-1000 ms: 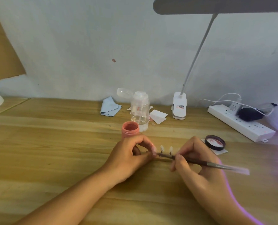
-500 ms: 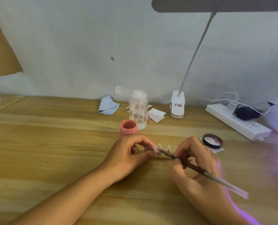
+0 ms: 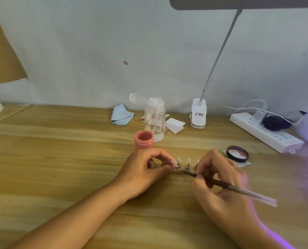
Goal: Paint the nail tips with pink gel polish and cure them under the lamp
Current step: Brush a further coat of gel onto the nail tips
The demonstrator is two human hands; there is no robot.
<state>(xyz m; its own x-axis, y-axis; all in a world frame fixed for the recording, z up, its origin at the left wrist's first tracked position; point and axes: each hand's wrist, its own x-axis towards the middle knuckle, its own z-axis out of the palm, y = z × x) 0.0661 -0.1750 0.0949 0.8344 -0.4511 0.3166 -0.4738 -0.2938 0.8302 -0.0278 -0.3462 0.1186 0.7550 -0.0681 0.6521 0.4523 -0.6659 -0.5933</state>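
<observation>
On the wooden table [image 3: 59, 168], the left hand [image 3: 142, 173] pinches the nail-tip row [image 3: 188, 161] while the right hand [image 3: 221, 194] grips the brush [image 3: 239, 190].

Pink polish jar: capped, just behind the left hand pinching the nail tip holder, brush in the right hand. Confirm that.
Wrong on one point: in the head view the pink polish jar is open, not capped; a dark lid lies to its right. It does stand just behind the left hand pinching the nail tip holder, with the brush in the right hand.

A home desk: wooden tabletop [image 3: 59, 159], clip-on lamp [image 3: 198, 114], power strip [image 3: 264, 133], plain wall [image 3: 95, 51].
</observation>
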